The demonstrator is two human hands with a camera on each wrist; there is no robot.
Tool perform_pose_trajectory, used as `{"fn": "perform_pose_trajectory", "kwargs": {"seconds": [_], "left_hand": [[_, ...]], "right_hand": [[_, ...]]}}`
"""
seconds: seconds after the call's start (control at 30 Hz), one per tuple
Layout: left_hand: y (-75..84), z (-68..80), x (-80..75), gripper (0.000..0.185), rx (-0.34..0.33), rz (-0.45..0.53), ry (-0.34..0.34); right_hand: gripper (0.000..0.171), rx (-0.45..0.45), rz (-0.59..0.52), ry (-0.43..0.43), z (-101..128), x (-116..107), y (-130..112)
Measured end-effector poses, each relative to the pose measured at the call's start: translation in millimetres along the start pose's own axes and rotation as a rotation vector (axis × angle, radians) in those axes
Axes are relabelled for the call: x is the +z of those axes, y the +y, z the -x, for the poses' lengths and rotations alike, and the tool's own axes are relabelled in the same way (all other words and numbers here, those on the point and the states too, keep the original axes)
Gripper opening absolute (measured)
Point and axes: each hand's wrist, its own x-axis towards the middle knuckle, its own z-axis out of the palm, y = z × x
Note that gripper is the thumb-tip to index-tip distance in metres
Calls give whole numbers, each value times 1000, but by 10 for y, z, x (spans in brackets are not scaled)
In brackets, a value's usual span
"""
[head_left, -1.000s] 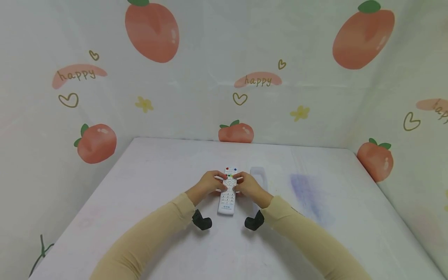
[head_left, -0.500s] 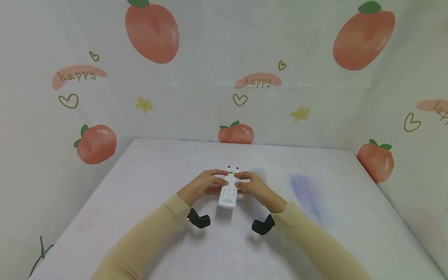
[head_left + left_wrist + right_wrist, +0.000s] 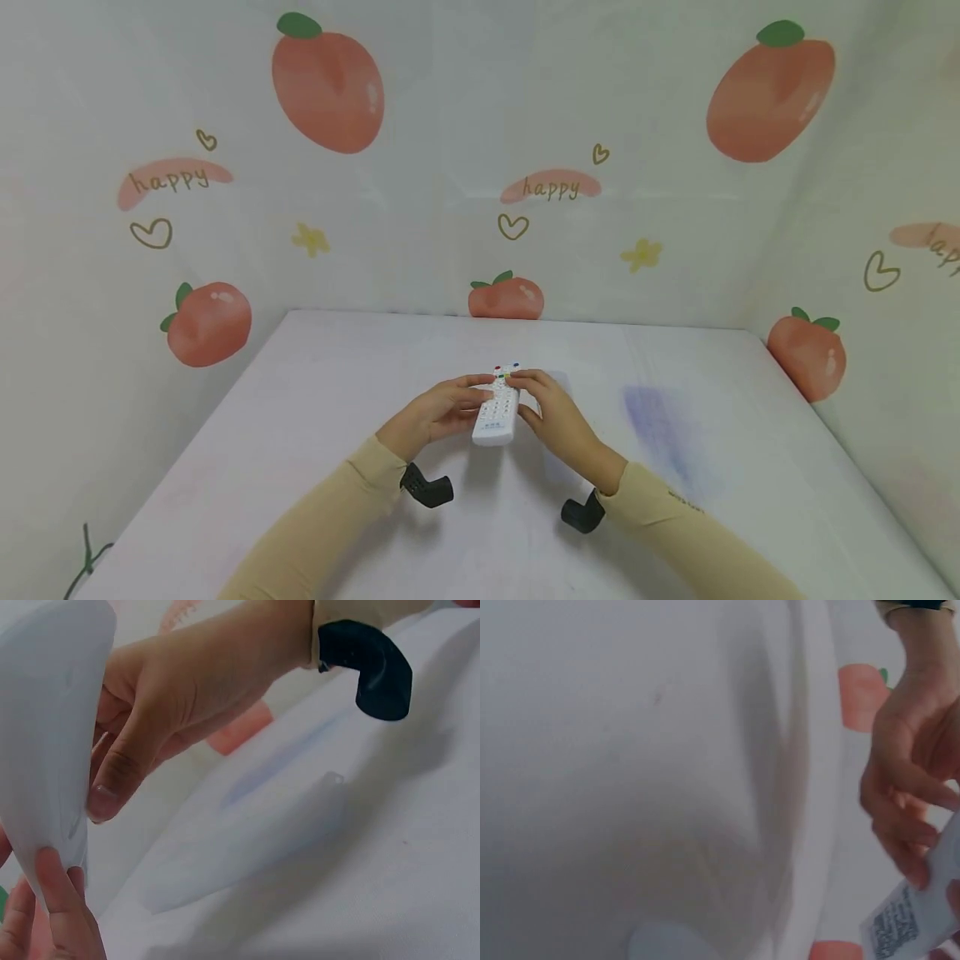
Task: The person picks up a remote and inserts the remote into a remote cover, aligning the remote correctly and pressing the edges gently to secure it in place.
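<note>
A white remote with coloured buttons at its far end is held a little above the white table, between both hands. My left hand grips its left edge with curled fingers. My right hand grips the right edge. The left wrist view shows the remote's plain white back, with the right hand's thumb against it. The right wrist view shows the left hand and a printed label on the remote's underside. A pale translucent cover lies on the table, partly hidden behind my right hand.
Curtains printed with peaches wall the table at the back and on both sides. A faint bluish stain marks the table right of the hands. Black camera mounts sit under both wrists.
The remote has come up off the table and its near end is now raised in both hands. My right forearm has swung out to the right.
</note>
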Motion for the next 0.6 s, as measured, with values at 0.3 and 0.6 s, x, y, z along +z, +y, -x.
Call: {"fn": "perform_pose_trajectory", "kwargs": {"seconds": [0.3,0.6], "left_hand": [[-8,38,45,39,86,-19,-43],[-21,80,66,29,303,-80,-32]], "right_hand": [[42,-248,31,128,-5,-5,130],[30,-80,-136,144,-89,-21,156]]}}
